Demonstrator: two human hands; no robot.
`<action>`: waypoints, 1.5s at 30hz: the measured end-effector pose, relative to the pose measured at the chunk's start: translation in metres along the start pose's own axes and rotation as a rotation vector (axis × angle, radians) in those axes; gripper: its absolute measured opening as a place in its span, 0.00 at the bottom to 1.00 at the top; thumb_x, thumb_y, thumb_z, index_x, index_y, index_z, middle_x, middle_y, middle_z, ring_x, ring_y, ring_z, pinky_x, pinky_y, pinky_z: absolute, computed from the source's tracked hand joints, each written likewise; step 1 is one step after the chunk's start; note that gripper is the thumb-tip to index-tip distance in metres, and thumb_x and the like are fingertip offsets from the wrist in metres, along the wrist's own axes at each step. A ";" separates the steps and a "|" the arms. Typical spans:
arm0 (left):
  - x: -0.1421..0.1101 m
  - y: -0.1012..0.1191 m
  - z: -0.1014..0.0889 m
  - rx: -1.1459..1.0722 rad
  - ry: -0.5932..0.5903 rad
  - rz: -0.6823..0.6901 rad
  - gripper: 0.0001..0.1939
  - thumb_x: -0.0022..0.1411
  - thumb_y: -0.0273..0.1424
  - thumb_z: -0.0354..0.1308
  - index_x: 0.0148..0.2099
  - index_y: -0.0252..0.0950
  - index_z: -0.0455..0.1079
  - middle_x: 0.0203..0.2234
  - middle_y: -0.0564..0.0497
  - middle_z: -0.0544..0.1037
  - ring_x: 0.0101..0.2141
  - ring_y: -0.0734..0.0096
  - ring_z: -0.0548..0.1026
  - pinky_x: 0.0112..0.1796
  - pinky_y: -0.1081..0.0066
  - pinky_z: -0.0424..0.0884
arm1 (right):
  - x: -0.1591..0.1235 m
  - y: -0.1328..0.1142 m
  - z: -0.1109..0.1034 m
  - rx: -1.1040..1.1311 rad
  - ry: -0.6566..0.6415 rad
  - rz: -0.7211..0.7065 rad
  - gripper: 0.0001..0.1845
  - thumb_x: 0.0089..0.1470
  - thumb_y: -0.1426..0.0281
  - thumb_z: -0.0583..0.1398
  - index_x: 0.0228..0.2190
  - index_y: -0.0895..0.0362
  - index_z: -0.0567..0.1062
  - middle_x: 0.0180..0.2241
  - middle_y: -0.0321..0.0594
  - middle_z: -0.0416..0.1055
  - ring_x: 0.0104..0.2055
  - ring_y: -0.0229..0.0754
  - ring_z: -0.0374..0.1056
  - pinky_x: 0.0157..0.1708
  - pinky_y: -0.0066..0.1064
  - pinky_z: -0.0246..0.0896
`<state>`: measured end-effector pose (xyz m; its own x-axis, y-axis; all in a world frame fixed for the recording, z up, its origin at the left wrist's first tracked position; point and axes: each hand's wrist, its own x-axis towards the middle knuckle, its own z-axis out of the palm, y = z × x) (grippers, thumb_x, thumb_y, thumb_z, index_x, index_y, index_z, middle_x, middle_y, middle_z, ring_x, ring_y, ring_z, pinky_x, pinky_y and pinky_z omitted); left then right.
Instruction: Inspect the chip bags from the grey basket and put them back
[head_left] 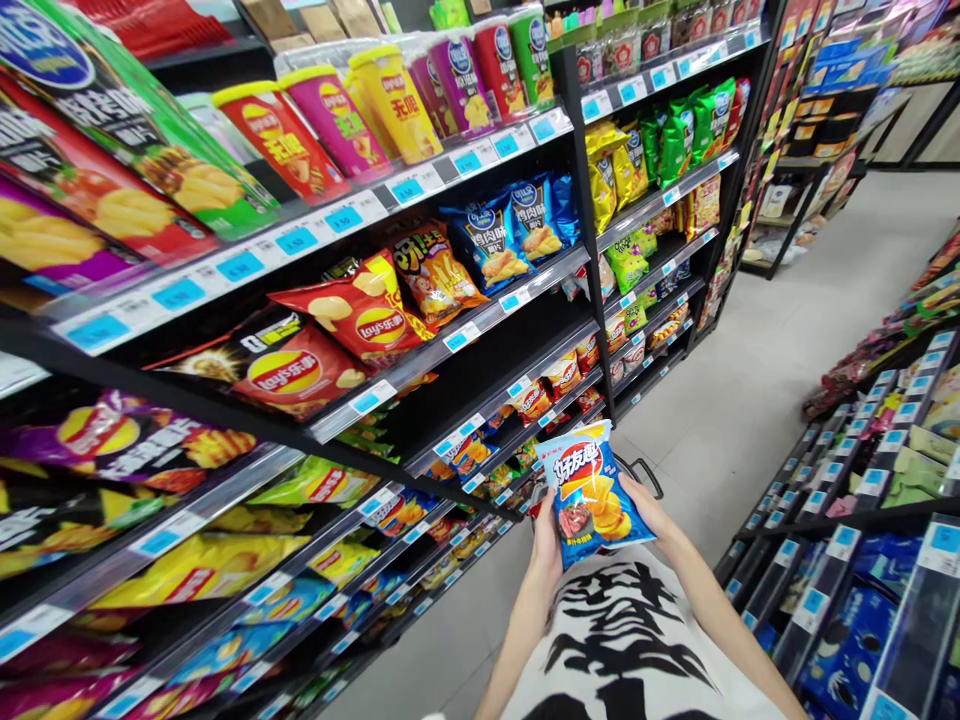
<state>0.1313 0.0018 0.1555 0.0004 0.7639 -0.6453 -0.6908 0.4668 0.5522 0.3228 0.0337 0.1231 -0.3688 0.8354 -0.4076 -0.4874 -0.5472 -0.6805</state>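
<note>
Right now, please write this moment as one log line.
left hand: holds blue chip bag, left edge | right hand: holds bag, right edge | nearby: snack shelf

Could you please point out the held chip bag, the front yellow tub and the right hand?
Chip bag (594, 500), head view: middle of its front.
Front yellow tub (399, 106), head view: middle of its side.
Right hand (645, 507), head view: middle of the hand.

Left hand (547, 540) and right hand (643, 510) held a blue chip bag (589, 490) by its sides, printed front visible | patterned shirt (600, 592) showed below | snack shelves (487, 365) stood at left, canisters (394, 105) lining an upper level | grey floor (720, 400) ran between them and shelving (919, 630) at right
</note>
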 end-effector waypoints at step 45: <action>-0.003 0.006 0.010 0.020 0.031 0.041 0.25 0.72 0.46 0.58 0.60 0.33 0.78 0.54 0.40 0.85 0.55 0.49 0.83 0.61 0.52 0.75 | -0.006 -0.007 0.007 0.078 0.016 -0.023 0.22 0.58 0.49 0.70 0.46 0.51 0.84 0.49 0.45 0.86 0.57 0.59 0.80 0.58 0.51 0.77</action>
<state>0.1348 0.0067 0.1659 -0.0499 0.7684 -0.6380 -0.6751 0.4448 0.5886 0.3228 0.0320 0.1340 -0.3449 0.8480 -0.4024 -0.5562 -0.5300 -0.6401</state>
